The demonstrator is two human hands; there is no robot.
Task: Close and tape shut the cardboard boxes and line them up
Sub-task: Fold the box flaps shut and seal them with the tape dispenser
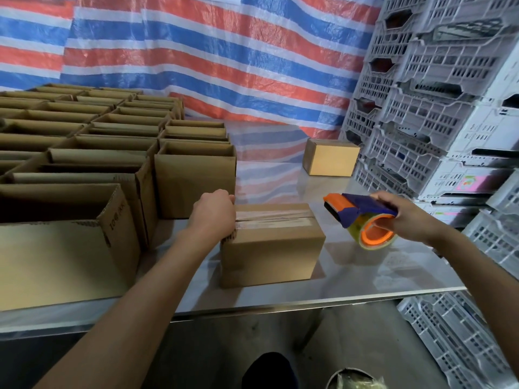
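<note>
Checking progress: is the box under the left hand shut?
Shut: the box has its flaps down, with clear tape along the top seam.

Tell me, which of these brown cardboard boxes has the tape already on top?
The small brown cardboard box under the person's left hand: clear tape runs along its closed top seam. The many boxes to its left stand open and untaped.

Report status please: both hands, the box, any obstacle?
Left hand pressing taped box at its left end. Right hand holds tape dispenser, lifted clear. Nothing in the way.
</note>
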